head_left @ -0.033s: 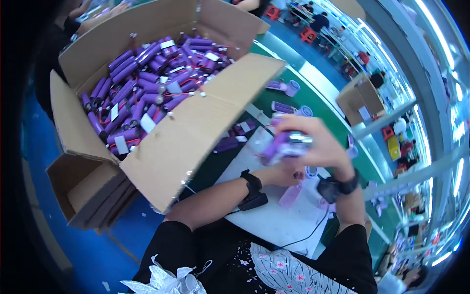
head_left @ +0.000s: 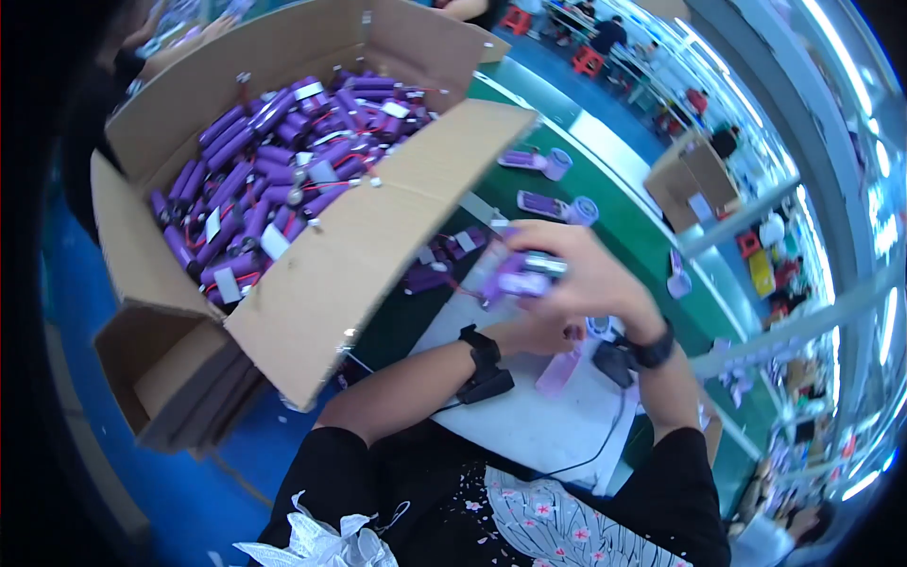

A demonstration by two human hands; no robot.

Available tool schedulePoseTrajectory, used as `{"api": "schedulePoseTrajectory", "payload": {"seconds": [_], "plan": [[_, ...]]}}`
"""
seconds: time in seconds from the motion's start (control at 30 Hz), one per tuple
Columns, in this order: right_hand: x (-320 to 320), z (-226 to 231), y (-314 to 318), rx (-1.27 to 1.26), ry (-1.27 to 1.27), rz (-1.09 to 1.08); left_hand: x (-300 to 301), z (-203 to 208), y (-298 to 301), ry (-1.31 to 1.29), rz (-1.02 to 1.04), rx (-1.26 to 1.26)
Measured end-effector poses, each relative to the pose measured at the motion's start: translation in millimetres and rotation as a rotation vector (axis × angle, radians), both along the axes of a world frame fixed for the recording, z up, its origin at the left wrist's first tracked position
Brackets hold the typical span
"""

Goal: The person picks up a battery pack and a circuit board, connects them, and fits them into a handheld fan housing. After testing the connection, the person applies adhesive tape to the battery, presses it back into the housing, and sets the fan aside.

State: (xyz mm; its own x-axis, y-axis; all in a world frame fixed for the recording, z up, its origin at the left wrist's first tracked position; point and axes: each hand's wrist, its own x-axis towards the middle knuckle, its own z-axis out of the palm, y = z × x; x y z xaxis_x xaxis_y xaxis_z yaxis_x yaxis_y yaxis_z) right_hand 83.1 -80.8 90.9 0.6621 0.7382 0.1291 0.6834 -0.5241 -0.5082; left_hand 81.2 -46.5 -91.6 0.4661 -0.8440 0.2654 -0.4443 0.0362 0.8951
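Nothing has moved since the earlier frame: right hand (head_left: 590,274) still closed around purple battery pack (head_left: 518,281); left hand (head_left: 537,333) underneath, grip unclear. Cardboard box (head_left: 378,236) of packs alongside.

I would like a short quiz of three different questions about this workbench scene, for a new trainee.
1. True or false: the cardboard box is closed.
2. What colour are the battery packs in the box?
3. The right hand holds: A) a purple pack, B) scissors, C) nothing.

Key: 1 false, its flaps are open; 2 purple; 3 A, with the left hand just beneath it.
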Motion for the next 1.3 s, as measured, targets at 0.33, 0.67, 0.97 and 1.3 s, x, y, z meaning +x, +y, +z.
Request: {"api": "schedulePoseTrajectory", "payload": {"seconds": [0.33,0.67,0.97,1.3], "plan": [[32.3,-132.7,20.6,0.111,-0.113,-0.196,10.0,-20.8,40.0,-0.127,-0.024,0.338],[-65.3,-34.9,-76.9,0.944,0.082,-0.546,10.9,36.3,51.1,-0.053,-0.058,0.2],[-120.7,-134.9,-107.9,0.78,0.142,-0.951,-5.3,59.1,22.9,-0.03,0.079,0.364],[-120.4,-149.8,-97.3,0.511,-0.308,-0.817,11.5,41.0,37.5,0.211,-0.053,0.129]]}}
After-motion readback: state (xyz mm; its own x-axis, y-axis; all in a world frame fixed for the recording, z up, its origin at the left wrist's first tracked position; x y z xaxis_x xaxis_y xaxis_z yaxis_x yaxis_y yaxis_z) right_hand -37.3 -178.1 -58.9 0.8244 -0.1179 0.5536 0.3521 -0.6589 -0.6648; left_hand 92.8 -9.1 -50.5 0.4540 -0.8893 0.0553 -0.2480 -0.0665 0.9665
